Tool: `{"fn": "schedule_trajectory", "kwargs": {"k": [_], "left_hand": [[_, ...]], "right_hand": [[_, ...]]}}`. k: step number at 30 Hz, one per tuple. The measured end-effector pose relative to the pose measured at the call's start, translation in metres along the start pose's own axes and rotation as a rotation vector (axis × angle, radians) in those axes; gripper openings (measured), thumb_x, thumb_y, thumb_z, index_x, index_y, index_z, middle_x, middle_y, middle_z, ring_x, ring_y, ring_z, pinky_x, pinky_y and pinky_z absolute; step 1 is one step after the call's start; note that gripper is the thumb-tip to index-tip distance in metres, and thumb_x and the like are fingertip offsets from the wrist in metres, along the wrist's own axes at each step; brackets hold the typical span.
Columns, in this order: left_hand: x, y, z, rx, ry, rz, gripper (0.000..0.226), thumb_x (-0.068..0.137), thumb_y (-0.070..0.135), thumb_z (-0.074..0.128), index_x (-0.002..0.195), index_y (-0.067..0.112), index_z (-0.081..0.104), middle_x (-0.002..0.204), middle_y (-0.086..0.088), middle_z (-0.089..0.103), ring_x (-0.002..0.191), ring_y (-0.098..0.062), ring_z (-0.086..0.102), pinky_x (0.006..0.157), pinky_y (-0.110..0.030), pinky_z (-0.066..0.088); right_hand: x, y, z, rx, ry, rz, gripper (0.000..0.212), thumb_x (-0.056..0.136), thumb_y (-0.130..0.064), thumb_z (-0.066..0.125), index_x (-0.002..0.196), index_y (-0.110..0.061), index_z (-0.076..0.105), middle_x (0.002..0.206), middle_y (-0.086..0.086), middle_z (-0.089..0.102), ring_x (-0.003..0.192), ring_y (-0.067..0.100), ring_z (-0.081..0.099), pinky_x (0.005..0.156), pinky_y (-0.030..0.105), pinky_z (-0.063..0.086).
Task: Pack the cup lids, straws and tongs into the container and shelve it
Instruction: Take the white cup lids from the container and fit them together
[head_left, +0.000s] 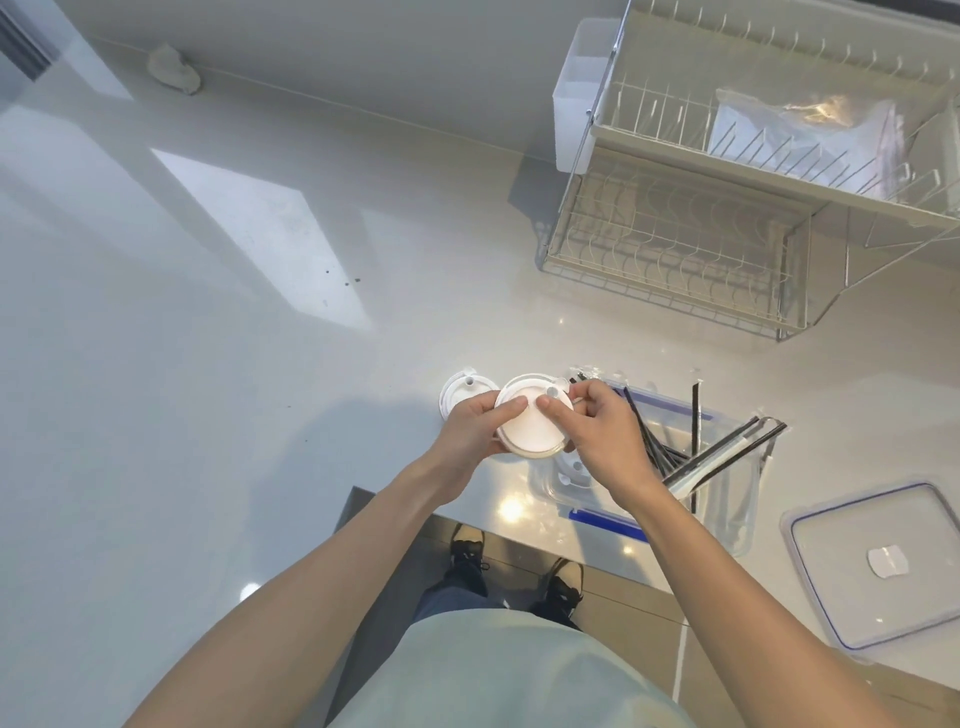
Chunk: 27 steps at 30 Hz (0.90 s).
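Fingers (511, 408) of both hands are pinched on a round white plastic cup lid (527, 418), held above the bench (208, 415); lid packing is underway, and lowering it into the clear plastic container (727, 499) is judged next.

Glossy white counter (218, 364), sunlit patch, wire dish rack (727, 208), perhaps tiled floor.

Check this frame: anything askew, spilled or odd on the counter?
Nothing spilled or damaged. The straws and tongs lean out over the container rim, so its lid may not close. A crumpled cloth sits by the far wall.
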<state>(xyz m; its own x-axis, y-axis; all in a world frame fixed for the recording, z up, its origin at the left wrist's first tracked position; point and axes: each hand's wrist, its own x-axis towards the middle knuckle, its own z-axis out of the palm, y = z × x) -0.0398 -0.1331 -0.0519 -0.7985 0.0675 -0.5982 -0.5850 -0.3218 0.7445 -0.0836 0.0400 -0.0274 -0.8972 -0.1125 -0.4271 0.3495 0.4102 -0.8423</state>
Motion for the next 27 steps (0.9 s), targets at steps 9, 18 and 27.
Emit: {"fn": "schedule_trajectory", "kwargs": {"k": [9, 18, 27], "left_hand": [[0.012, 0.001, -0.049, 0.166, 0.480, 0.062, 0.027, 0.085, 0.028, 0.079, 0.107, 0.017, 0.071, 0.103, -0.004, 0.073, 0.098, -0.020, 0.070, 0.081, -0.035, 0.060], [0.028, -0.020, -0.060, 0.475, 0.546, -0.027, 0.045, 0.088, 0.036, 0.073, 0.127, 0.019, 0.059, 0.106, -0.004, 0.066, 0.093, -0.016, 0.063, 0.073, -0.027, 0.047], [0.034, -0.017, -0.064, 0.635, 0.483, -0.048, 0.046, 0.088, 0.038, 0.073, 0.126, 0.020, 0.057, 0.113, -0.003, 0.067, 0.095, -0.017, 0.064, 0.076, -0.029, 0.049]], "right_hand": [[0.054, -0.019, 0.049, -0.149, -0.096, 0.006, 0.019, 0.094, -0.019, 0.066, 0.110, -0.009, 0.069, 0.103, 0.007, 0.069, 0.081, 0.020, 0.068, 0.073, 0.042, 0.063], [0.079, -0.001, 0.089, -0.537, -0.108, -0.013, 0.018, 0.097, -0.017, 0.056, 0.107, -0.008, 0.069, 0.106, 0.006, 0.071, 0.100, 0.027, 0.064, 0.084, 0.034, 0.047], [0.074, 0.005, 0.095, -0.719, -0.096, -0.057, 0.020, 0.102, -0.016, 0.046, 0.114, -0.011, 0.061, 0.115, 0.011, 0.065, 0.104, 0.033, 0.061, 0.083, 0.042, 0.047]]}}
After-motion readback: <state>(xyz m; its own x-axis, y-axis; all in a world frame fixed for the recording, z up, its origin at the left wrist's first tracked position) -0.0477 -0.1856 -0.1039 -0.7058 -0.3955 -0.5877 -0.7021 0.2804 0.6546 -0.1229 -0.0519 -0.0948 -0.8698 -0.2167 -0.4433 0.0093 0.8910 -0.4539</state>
